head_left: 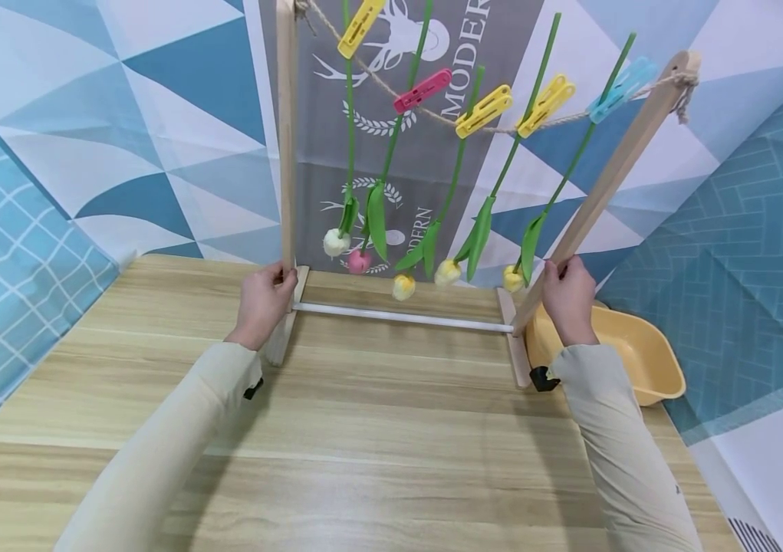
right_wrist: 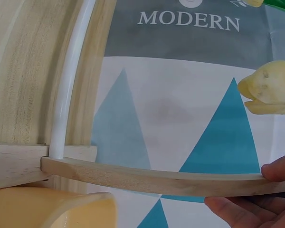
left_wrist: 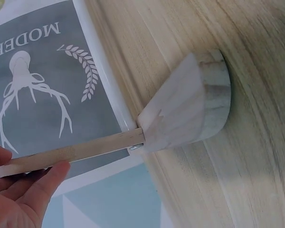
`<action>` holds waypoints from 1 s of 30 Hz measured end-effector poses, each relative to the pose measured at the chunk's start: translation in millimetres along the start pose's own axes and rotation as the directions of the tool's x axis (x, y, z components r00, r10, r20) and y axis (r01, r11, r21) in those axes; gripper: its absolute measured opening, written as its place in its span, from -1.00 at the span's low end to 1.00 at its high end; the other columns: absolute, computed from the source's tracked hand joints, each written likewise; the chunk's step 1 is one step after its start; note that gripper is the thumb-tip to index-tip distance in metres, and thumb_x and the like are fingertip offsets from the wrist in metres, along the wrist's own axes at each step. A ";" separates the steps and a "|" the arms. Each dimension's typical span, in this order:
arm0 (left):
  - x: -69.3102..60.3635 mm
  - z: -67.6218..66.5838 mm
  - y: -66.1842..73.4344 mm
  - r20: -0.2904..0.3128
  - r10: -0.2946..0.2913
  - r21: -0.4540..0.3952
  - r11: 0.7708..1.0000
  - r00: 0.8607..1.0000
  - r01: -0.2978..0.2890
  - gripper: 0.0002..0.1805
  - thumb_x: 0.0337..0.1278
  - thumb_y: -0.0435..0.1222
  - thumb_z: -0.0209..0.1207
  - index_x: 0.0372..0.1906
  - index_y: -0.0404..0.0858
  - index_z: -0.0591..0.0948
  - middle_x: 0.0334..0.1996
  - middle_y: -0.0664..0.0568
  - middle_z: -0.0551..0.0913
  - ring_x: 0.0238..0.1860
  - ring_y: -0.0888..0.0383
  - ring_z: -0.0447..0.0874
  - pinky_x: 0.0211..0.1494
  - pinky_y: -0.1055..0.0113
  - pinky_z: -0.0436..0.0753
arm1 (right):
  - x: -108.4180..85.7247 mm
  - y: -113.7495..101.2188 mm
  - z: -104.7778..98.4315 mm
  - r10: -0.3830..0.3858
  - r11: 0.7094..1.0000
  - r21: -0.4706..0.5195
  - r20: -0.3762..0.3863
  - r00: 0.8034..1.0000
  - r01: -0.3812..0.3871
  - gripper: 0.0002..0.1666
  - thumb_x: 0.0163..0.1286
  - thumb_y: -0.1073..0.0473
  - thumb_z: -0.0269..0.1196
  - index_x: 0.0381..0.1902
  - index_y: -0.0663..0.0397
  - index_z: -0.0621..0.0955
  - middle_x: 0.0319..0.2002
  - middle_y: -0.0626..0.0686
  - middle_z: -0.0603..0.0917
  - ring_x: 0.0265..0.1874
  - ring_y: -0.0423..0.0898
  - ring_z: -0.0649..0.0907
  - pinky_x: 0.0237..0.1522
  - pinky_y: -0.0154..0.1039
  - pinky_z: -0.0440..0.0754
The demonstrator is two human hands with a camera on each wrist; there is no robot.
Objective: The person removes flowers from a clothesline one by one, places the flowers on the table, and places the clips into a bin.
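left hand (head_left: 263, 303), right hand (head_left: 569, 295) grip posts (head_left: 287, 146) near table edge (head_left: 201, 268); basin (head_left: 643, 345) at right.

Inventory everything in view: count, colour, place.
Flowers: five; white, pink, three yellowish; heads down
Clothespins: five; three yellow, one pink, one blue; on rope
Rope: one, tan, between posts
Posts: two, pale wood, above feet
Feet: two, pale wood, on table
Rod: one, white, low between posts
Basin: one, orange, beside right foot
Table: one, tan, below
Backdrop: count unclear, blue, white, grey, behind
Black pieces: two, by wrists
Sleeves: two, cream, on arms
Hands: two, bare, gripping posts
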State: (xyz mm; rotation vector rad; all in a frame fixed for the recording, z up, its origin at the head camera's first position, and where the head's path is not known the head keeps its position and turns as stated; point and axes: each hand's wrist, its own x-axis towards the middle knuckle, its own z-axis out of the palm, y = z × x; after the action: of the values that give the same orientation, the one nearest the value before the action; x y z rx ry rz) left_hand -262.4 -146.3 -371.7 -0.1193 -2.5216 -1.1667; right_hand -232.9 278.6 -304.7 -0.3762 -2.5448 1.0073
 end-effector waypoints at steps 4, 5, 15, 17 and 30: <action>-1.2 -0.4 0.7 0.006 0.008 0.013 1.000 1.000 -0.008 -0.67 0.36 -0.19 -0.08 -0.30 -0.33 0.61 -0.19 -0.24 0.69 -0.12 -0.09 0.66 -0.28 0.17 0.58 | -2.1 0.0 -1.1 0.004 1.000 0.011 0.001 1.000 -0.004 -0.53 0.49 0.00 -0.13 0.00 0.35 0.38 -0.17 0.34 0.49 -0.12 0.21 0.61 -0.24 -0.03 0.59; -1.5 -0.6 0.7 0.007 0.012 0.015 1.000 1.000 -0.012 -0.67 0.36 -0.19 -0.08 -0.31 -0.33 0.60 -0.19 -0.24 0.69 -0.14 -0.09 0.67 -0.29 0.18 0.57 | -2.7 0.0 -1.4 0.006 1.000 0.014 0.002 1.000 -0.006 -0.53 0.49 0.00 -0.13 0.01 0.34 0.38 -0.16 0.34 0.49 -0.12 0.22 0.61 -0.22 -0.01 0.59; -4.9 -3.4 2.6 0.002 0.028 0.021 0.999 1.000 -0.028 -0.68 0.36 -0.21 -0.08 -0.47 -0.28 0.52 -0.23 -0.23 0.70 -0.09 -0.11 0.66 -0.24 0.15 0.57 | -6.2 -1.5 -4.1 0.001 1.000 0.029 0.006 1.000 -0.001 -0.52 0.49 0.03 -0.11 0.08 0.35 0.38 -0.07 0.39 0.52 -0.07 0.25 0.60 -0.13 0.11 0.60; -5.2 -3.6 2.8 0.000 0.033 0.015 0.999 0.999 -0.033 -0.68 0.36 -0.21 -0.08 -0.48 -0.28 0.51 -0.24 -0.22 0.70 -0.09 -0.11 0.66 -0.24 0.15 0.57 | -6.6 -1.2 -4.5 0.000 1.000 0.028 0.004 1.000 0.000 -0.52 0.50 0.02 -0.12 0.09 0.35 0.38 -0.06 0.39 0.52 -0.06 0.26 0.60 -0.13 0.11 0.61; -6.9 -3.0 1.7 -0.028 0.060 0.005 0.998 0.998 -0.060 -0.69 0.33 -0.23 -0.03 -0.39 -0.33 0.60 -0.36 -0.20 0.71 -0.32 -0.05 0.69 -0.39 0.25 0.55 | -9.9 4.0 -5.1 -0.002 0.998 0.059 0.014 1.000 0.001 -0.50 0.49 -0.02 -0.11 0.11 0.30 0.38 -0.04 0.36 0.52 -0.04 0.23 0.61 -0.16 0.06 0.62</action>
State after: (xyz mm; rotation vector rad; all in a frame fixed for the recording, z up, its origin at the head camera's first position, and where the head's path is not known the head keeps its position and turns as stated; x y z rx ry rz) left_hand -254.8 -147.0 -371.1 -0.1745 -2.4780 -1.1321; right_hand -221.3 280.7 -306.5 -0.3515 -2.5205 1.0854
